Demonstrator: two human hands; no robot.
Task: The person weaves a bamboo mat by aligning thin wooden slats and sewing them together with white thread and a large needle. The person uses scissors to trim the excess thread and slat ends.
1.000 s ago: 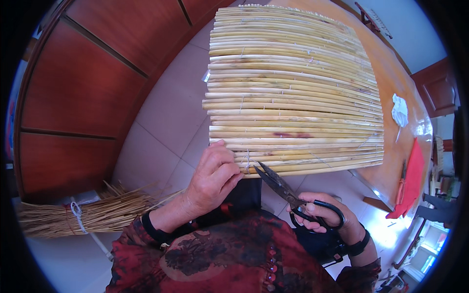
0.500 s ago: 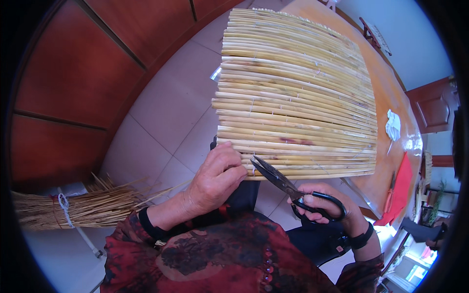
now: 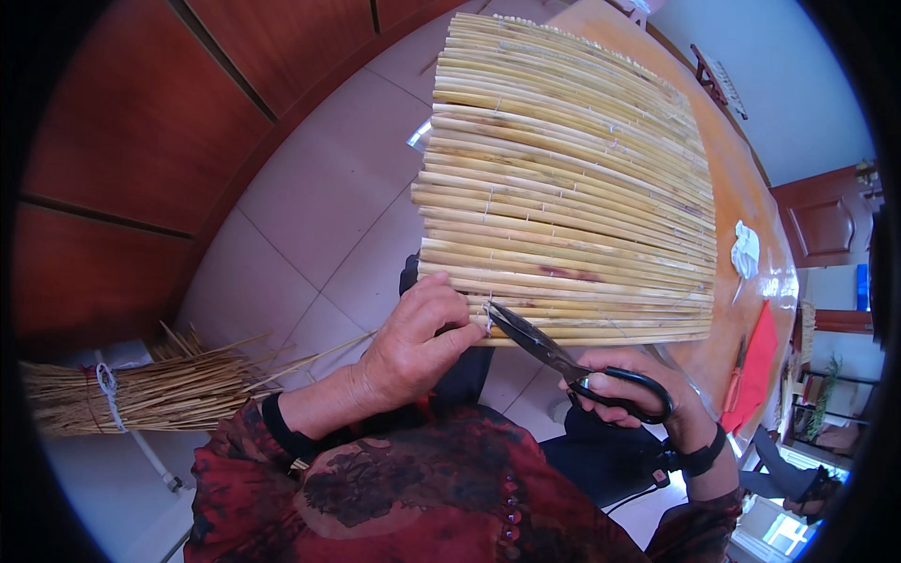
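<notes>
A mat of pale yellow reed stalks (image 3: 563, 188), bound with rows of thin white thread, lies before me on the table. My left hand (image 3: 408, 328) is closed on its near left corner, thumb and fingers gripping the stalk ends. In my right hand (image 3: 603, 405) are black-handled scissors (image 3: 537, 345), their dark blades pointing up and left over the mat's near edge. The tips rest beside my left thumb, at a white thread (image 3: 488, 322) around the nearest stalks. Whether the thread lies between the blades I cannot tell.
The brown table (image 3: 690, 361) carries a crumpled white cloth (image 3: 745, 249) and a red cloth (image 3: 755, 361) on the right. A tied bundle of thin stalks (image 3: 160, 385) lies at the lower left. Reddish wooden panels (image 3: 122, 122) stand beyond the tiled floor (image 3: 314, 206).
The scissor blades, slightly apart before, now look closer together at the thread. My left hand keeps its hold on the mat's corner. The whole view has shifted a little.
</notes>
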